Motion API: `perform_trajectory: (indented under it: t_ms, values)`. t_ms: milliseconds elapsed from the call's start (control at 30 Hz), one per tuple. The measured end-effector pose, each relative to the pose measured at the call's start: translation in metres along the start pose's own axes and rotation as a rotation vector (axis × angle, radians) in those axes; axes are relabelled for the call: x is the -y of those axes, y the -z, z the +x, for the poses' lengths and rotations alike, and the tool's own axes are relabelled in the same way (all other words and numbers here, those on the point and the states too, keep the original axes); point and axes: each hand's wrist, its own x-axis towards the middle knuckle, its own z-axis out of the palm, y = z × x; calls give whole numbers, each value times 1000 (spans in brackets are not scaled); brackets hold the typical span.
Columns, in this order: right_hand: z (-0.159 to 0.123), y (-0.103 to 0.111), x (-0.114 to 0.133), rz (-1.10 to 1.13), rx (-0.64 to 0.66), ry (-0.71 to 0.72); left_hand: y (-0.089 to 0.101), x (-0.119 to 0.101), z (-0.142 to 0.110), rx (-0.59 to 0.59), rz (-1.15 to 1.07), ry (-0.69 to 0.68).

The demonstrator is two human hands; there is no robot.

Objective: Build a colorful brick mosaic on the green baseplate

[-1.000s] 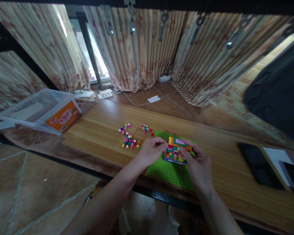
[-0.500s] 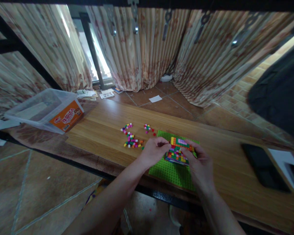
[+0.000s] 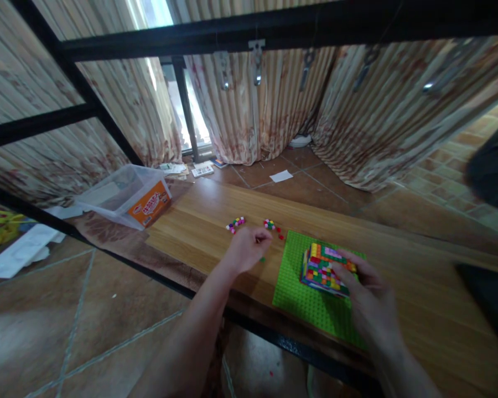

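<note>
the toy-brick block (image 3: pixel 326 271) is lying at four o'clock from the left hand (image 3: pixel 247 250), which is curling, contents unclear; the half-open right hand (image 3: pixel 371 284), nearer, is gripping it

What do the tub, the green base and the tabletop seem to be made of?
Tub: likely thin plastic, cloudy and see-through.
Green base: probably moulded plastic, with rows of small studs.
Tabletop: wood or wood-look laminate, smooth, showing grain and a soft sheen.

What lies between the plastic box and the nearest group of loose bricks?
Between the plastic box and those loose bricks, the head view shows only bare wooden tabletop.
</note>
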Motion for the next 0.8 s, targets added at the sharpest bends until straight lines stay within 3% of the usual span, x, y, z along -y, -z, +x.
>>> perform_trajectory:
  t_ms: [67, 167, 267, 500, 800]
  values:
    - [1, 3, -4, -5, 7, 47, 19, 7, 0, -42, 241, 78]
    - [5, 4, -9, -36, -43, 111, 31, 12, -3, 41, 471, 92]
    - [6, 3, -11, -36, -84, 109, 29, 11, -6, 96, 597, 72]
    - [6, 1, -9, -21, -84, 103, 19, 1, -5, 101, 709, 102]
    - [9, 5, -13, -31, -47, 134, 9, 7, 0, 43, 765, 102]
